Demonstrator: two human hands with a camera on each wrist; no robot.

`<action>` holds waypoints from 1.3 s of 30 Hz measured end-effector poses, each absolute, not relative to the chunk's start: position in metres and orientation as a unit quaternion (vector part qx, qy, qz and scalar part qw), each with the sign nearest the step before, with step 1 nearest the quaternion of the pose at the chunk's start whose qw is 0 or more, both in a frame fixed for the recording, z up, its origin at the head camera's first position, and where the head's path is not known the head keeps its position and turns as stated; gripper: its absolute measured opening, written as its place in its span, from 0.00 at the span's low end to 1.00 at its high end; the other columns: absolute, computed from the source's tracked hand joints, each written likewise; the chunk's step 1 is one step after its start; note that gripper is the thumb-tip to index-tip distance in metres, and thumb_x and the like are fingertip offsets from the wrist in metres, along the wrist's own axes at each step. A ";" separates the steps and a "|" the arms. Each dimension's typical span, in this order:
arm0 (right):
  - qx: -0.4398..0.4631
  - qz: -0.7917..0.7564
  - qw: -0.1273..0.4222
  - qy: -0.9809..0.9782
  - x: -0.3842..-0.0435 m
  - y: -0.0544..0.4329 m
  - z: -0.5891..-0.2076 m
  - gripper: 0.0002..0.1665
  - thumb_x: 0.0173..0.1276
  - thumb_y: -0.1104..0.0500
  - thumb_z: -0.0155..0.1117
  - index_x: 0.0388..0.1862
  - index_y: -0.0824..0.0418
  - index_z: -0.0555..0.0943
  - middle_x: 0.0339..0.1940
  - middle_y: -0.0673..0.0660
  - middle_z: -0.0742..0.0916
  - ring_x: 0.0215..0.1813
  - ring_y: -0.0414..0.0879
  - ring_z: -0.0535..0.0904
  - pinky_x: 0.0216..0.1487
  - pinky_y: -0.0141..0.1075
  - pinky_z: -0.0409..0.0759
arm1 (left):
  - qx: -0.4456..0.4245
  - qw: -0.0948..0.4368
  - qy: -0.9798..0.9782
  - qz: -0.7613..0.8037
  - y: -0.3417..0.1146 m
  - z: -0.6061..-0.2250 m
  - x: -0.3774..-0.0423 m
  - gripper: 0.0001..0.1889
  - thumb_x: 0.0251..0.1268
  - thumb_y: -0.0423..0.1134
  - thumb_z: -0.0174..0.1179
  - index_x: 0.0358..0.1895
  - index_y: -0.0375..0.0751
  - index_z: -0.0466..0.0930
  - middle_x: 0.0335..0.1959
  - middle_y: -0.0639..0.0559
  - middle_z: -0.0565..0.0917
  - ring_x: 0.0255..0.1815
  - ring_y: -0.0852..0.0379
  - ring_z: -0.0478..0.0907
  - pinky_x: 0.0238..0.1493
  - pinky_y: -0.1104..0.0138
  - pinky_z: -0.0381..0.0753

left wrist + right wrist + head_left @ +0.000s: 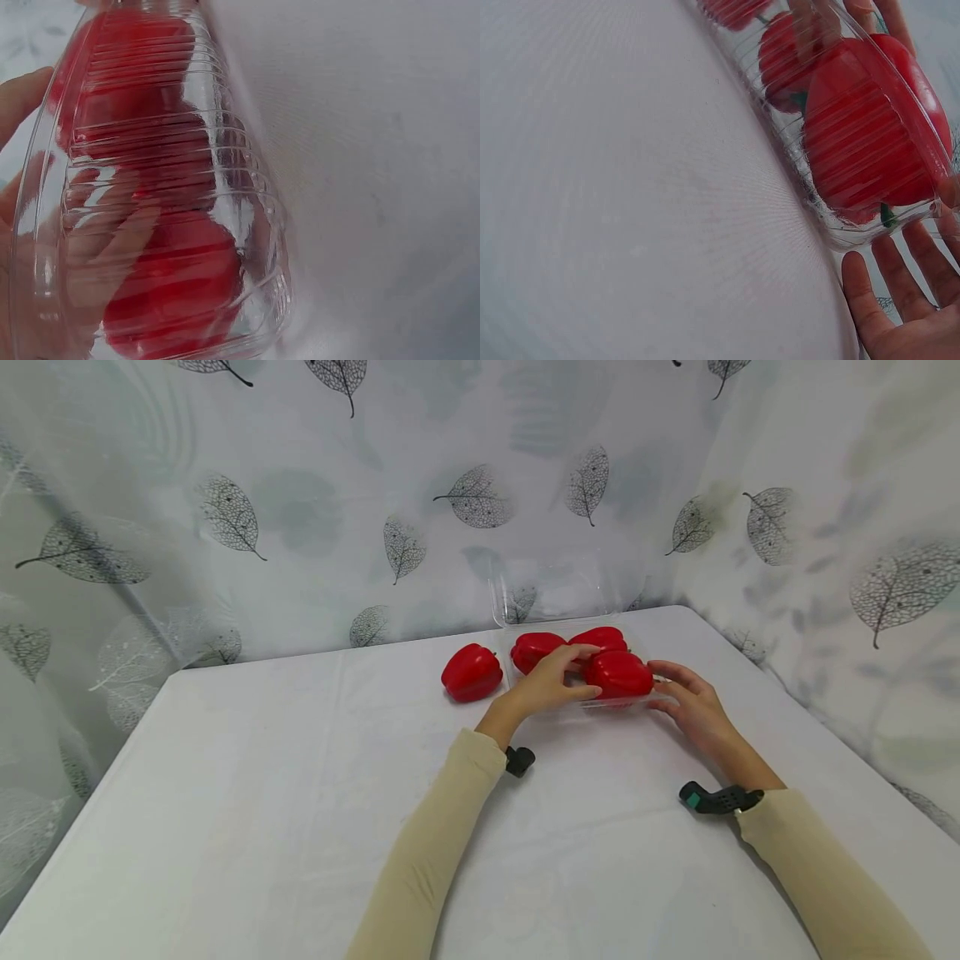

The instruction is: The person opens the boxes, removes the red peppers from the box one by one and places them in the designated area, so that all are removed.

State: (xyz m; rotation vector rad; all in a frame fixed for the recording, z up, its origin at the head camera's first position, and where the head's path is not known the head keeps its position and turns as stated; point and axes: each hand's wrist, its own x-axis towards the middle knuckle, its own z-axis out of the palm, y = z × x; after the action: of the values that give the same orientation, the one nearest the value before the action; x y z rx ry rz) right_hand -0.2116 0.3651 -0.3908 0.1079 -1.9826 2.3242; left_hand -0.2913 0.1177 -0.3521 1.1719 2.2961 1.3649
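In the head view, a clear plastic clamshell container point(506, 672) with its lid raised holds three red bell peppers. My left hand point(551, 681) reaches over it and holds the left end of the front right bell pepper point(618, 673), thumb on the near side and fingers behind. In the right wrist view, this bell pepper point(855, 127) sits high against the rim. My right hand point(693, 710) is beside the container's right end, fingers spread and relaxed, fingertips close to the same pepper. The left back pepper point(534, 650) and right back pepper point(602, 637) are partly hidden.
A loose red bell pepper point(472, 673) lies on the white-covered table point(300, 793), left of the container. The raised clear lid point(555, 589) leans toward a leaf-patterned curtain point(315, 527) behind the table. Dark wrist straps point(720, 799) are on both arms.
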 end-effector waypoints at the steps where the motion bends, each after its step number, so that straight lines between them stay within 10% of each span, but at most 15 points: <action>1: 0.035 0.759 0.043 -0.649 -0.212 0.365 -0.391 0.16 0.77 0.60 0.52 0.60 0.54 0.70 0.56 0.43 0.76 0.52 0.34 0.76 0.49 0.27 0.81 | 0.401 0.112 0.782 0.464 0.118 -0.352 -0.291 0.33 0.62 0.36 0.66 0.70 0.43 0.64 0.64 0.46 0.71 0.63 0.51 0.71 0.61 0.58 0.77; 16: 0.022 0.749 0.040 -0.661 -0.211 0.365 -0.390 0.20 0.76 0.57 0.54 0.64 0.55 0.68 0.57 0.43 0.74 0.54 0.34 0.74 0.50 0.27 0.80 | 0.420 0.123 0.790 0.429 0.126 -0.356 -0.296 0.33 0.63 0.39 0.66 0.71 0.52 0.65 0.65 0.51 0.69 0.63 0.58 0.65 0.50 0.75 0.77; 39: 0.024 0.743 0.043 -0.667 -0.214 0.363 -0.393 0.16 0.75 0.57 0.56 0.60 0.50 0.71 0.58 0.43 0.75 0.55 0.36 0.73 0.50 0.26 0.80 | 0.435 0.114 0.791 0.415 0.129 -0.360 -0.302 0.34 0.64 0.39 0.65 0.72 0.51 0.62 0.69 0.50 0.67 0.68 0.57 0.63 0.60 0.67 0.75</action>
State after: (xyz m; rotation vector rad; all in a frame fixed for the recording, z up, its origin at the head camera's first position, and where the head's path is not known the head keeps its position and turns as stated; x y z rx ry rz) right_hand -0.2138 0.3635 -0.3928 0.0734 -2.0416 2.2727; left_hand -0.3016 0.1294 -0.3599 1.2767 2.3189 1.2166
